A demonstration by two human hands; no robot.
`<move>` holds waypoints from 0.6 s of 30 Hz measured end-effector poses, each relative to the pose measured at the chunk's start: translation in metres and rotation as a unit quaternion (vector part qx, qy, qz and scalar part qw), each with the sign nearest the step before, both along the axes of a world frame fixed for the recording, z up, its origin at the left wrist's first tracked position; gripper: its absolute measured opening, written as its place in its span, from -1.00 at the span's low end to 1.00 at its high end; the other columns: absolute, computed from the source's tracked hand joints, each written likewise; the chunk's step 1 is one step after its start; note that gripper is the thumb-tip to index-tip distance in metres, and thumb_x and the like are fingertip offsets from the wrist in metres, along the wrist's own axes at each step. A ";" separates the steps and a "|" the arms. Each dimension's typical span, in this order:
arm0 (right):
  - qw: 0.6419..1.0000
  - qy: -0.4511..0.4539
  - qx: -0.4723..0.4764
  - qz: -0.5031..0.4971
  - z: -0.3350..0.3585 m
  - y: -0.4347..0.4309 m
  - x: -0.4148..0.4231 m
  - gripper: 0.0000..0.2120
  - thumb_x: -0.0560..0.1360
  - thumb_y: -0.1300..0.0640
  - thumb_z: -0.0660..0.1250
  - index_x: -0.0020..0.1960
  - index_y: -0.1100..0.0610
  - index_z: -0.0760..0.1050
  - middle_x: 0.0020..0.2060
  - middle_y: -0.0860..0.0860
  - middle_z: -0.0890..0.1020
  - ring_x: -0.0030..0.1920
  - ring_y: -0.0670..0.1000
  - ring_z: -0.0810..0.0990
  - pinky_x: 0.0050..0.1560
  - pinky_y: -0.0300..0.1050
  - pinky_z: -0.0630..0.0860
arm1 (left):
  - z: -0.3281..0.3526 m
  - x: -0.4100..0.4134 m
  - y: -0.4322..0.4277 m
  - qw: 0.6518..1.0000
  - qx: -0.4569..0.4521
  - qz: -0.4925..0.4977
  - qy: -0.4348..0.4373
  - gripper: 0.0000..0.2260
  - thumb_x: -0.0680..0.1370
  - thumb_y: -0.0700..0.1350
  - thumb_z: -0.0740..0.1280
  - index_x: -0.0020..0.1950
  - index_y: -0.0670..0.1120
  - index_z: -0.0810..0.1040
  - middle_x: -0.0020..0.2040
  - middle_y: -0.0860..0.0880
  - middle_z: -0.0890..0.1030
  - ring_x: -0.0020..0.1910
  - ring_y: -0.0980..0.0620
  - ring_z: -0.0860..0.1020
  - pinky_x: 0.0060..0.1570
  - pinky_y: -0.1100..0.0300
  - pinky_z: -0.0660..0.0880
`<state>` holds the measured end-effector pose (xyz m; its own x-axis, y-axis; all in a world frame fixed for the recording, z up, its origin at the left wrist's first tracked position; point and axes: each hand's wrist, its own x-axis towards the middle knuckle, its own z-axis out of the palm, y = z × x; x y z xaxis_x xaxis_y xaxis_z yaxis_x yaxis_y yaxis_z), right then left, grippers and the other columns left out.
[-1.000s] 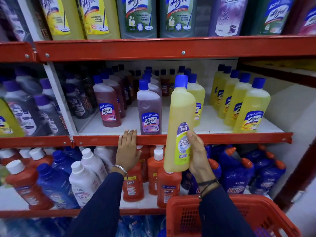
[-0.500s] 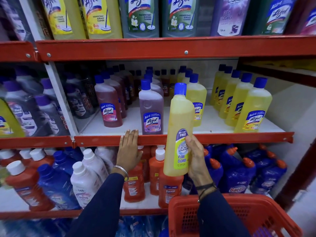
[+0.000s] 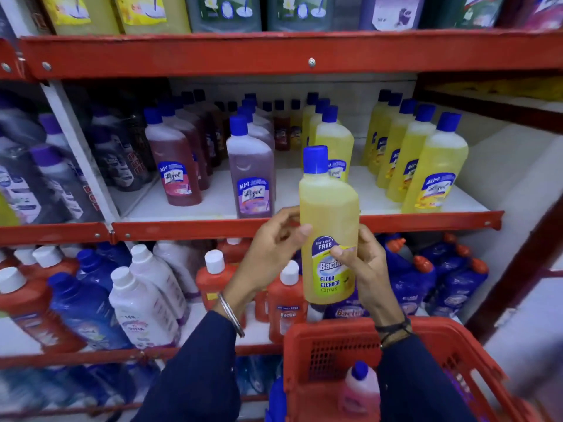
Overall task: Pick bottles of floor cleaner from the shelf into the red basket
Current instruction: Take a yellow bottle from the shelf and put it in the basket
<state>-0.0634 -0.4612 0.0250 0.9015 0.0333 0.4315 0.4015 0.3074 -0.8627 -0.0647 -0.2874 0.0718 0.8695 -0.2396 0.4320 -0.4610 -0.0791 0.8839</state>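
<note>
A yellow floor cleaner bottle [image 3: 329, 214] with a blue cap stands upright in the air in front of the middle shelf. My right hand [image 3: 362, 266] grips its lower right side over the label. My left hand [image 3: 274, 248] touches the bottle's left side with thumb and fingers curled. Below them is the red basket [image 3: 338, 333], hanging on my right forearm. A pink bottle with a blue cap [image 3: 361, 391] lies inside it.
The middle shelf [image 3: 304, 226] holds yellow bottles [image 3: 432, 175], a purple bottle [image 3: 251, 175] and red-brown bottles [image 3: 173, 166]. The lower shelf carries orange bottles [image 3: 286, 296], white bottles [image 3: 143, 309] and dark blue bottles [image 3: 451, 281]. A wall stands at the right.
My left hand left the shelf's red edge and came to the yellow bottle's left side. The bottle has dropped lower, toward the basket. The view has tilted down, showing the basket's inside.
</note>
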 end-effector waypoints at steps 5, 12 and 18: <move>0.993 0.038 -0.110 -0.008 -0.034 -0.050 -0.033 -0.49 0.25 0.06 0.52 0.17 0.01 0.50 0.04 0.04 0.69 0.04 0.07 0.66 -0.03 -0.02 0.62 | -0.024 -0.025 -0.041 0.997 0.072 0.003 0.025 -0.64 0.32 0.12 0.44 0.08 0.14 0.51 -0.03 0.03 0.69 -0.06 0.05 0.65 -0.11 0.11 0.61; 0.926 0.130 -0.354 0.030 -0.100 -0.119 -0.075 -0.38 0.16 -0.09 0.61 0.15 -0.15 0.44 0.02 -0.12 0.67 0.02 -0.08 0.64 0.06 -0.01 0.59 | -0.131 -0.066 -0.087 0.981 0.131 -0.022 0.140 -0.57 0.31 0.11 0.47 0.13 0.08 0.50 0.06 0.03 0.66 0.03 0.07 0.62 0.05 -0.07 0.56; 0.792 0.155 -0.587 0.060 -0.158 -0.146 -0.086 -0.31 0.16 -0.16 0.52 0.24 -0.05 0.42 -0.05 -0.02 0.68 -0.04 0.09 0.64 -0.05 0.02 0.54 | -0.211 -0.092 -0.116 0.957 0.184 -0.043 0.221 -0.55 0.31 -0.05 0.51 0.17 0.02 0.51 0.06 0.00 0.66 -0.01 0.14 0.60 0.01 0.13 0.56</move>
